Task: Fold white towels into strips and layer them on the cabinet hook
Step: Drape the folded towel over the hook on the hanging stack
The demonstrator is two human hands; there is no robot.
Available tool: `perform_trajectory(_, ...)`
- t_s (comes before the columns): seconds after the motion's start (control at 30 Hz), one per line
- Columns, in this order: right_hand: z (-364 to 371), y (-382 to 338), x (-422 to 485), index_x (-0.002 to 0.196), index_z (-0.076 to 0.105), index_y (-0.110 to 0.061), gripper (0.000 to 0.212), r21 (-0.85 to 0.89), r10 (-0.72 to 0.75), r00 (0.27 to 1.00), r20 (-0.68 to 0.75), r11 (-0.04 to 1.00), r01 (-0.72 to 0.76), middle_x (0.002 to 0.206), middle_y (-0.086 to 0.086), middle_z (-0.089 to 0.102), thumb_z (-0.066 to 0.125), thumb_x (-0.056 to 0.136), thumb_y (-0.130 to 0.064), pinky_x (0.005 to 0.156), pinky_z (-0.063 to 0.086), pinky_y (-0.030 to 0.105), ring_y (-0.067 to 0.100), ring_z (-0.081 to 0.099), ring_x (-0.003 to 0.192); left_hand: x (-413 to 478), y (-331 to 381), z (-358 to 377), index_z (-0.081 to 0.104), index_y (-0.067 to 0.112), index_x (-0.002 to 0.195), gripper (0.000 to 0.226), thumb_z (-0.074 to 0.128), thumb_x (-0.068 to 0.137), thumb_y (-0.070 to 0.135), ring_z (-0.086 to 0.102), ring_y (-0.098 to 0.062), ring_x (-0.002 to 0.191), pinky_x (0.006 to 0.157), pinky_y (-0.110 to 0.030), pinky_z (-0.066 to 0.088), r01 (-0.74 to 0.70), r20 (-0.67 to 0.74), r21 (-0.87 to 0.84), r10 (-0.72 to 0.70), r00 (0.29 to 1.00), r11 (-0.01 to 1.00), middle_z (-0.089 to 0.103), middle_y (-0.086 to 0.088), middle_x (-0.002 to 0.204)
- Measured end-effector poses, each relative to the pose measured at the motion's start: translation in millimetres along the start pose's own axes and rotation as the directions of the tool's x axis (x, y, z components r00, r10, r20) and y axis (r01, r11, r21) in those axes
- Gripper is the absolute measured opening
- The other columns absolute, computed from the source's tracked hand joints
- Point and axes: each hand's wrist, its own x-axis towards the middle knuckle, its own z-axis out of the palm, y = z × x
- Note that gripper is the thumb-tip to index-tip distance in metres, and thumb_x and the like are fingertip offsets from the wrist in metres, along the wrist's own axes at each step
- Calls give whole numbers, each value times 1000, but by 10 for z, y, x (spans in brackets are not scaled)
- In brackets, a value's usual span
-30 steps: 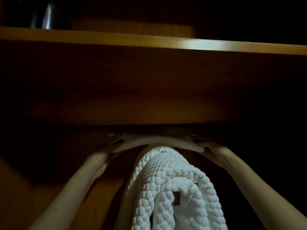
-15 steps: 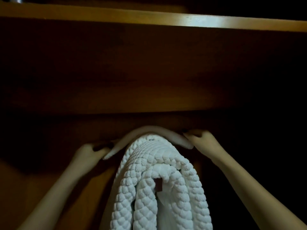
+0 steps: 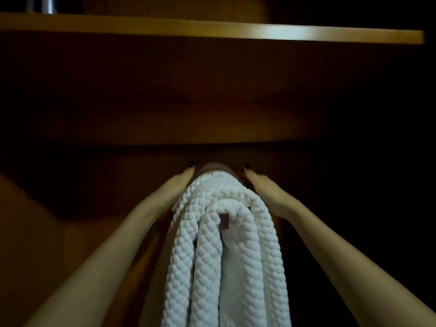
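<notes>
It is dark inside the wooden cabinet point(image 3: 212, 102). The white towels hang in the middle of it, low down, against the back wall. The hook is hidden under them.

The front one is a bumpy white towel point(image 3: 226, 267). It is folded into a long strip and bent over at the top, so both ends hang straight down. A small dark red tag point(image 3: 224, 220) shows near its fold. Behind it, a smooth white towel point(image 3: 215, 166) peeks out at the very top.

The left hand point(image 3: 179, 185) lies flat against the left side of the towel pile. The right hand point(image 3: 259, 187) lies flat against the right side. The fingers of both hands are straight and point up, with dark nails at the tips. They press the towels from both sides and do not curl around them. Both bare arms reach up from the bottom corners.

High above the towels a light wooden shelf point(image 3: 212, 29) runs across the cabinet. A shiny metal thing point(image 3: 44, 4) stands on it at the far left; I cannot tell what it is.
</notes>
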Motion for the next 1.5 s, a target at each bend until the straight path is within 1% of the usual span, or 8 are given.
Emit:
perform_trajectory(0.1, -87, -163, -225, 143, 46, -16, 55, 70, -25, 999, -39, 997, 27, 141, 2, 51, 28, 104, -50, 97, 40, 32, 20, 48, 130, -239, 181, -71, 73, 16, 103, 45, 45, 98, 51, 64, -27, 88, 81, -35, 48, -76, -1, 9, 76, 997, 997, 70, -7, 85)
perform_trajectory(0.2, -141, -265, -583, 137, 52, -22, 44, -74, -153, 987, -47, 986, 149, 129, -5, 57, 40, 102, -46, 86, 45, 17, 12, 52, 125, -711, 286, -90, 64, 23, 126, 35, 50, 99, 40, 64, -8, 80, 64, -16, 48, -207, -2, 152, 210, 978, 967, 70, 13, 86)
perform_trajectory(0.27, -101, -340, -874, 135, 55, -21, 40, -217, -266, 963, -34, 943, 252, 124, -11, 59, 48, 101, -41, 80, 43, 7, -1, 54, 114, -1091, 349, 5, 59, 22, 132, 36, 51, 99, 34, 61, 0, 97, 75, -8, 47, -273, -18, 326, 295, 955, 905, 66, 12, 112)
perform_trajectory(0.37, 53, -339, -1340, 143, 49, -17, 48, -380, -352, 936, -1, 866, 325, 144, -1, 51, 53, 99, -36, 99, 38, 20, 10, 47, 130, -1697, 352, 209, 53, 15, 138, 40, 52, 100, 27, 52, -11, 123, 99, -25, 44, -304, -52, 475, 371, 927, 826, 55, 1, 137)
perform_trajectory(0.6, 712, 338, -2622, 143, 46, -17, 45, -463, -406, 914, -23, 815, 350, 152, 4, 35, 51, 99, -25, 102, 24, 7, 0, 39, 124, -3029, -358, 470, 56, 3, 133, 38, 56, 95, 4, 44, -20, 132, 106, -12, 26, -268, -169, 633, 467, 868, 727, 50, -12, 140)
perform_trajectory(0.8, 1437, 1542, -3521, 146, 42, -16, 49, -467, -112, 975, 190, 863, 190, 155, 8, 29, 53, 99, -23, 111, 24, 24, 14, 30, 140, -4052, -1737, 666, 47, 12, 142, 45, 53, 97, 14, 34, -22, 140, 114, -31, 23, 0, -181, 690, 173, 968, 724, 42, -7, 149)
perform_trajectory(0.93, 1869, 2426, -3903, 150, 33, -15, 53, -585, 194, 914, 355, 809, 55, 158, 15, 19, 52, 100, -23, 121, 21, 42, 28, 16, 148, -4646, -2762, 738, 35, 19, 149, 49, 46, 101, 25, 22, -20, 145, 115, -35, 22, 137, -67, 755, -132, 989, 641, 28, -2, 157)
perform_trajectory(1.5, 3612, 5944, -4518, 151, 31, -10, 51, -723, 624, 548, 557, 689, -50, 151, 18, 32, 44, 102, -8, 106, 36, 45, 38, 35, 135, -5972, -6196, 1340, 42, 17, 144, 49, 51, 96, 25, 29, -25, 139, 110, -37, 34, 452, 39, 726, -687, 726, 518, 34, -4, 151)
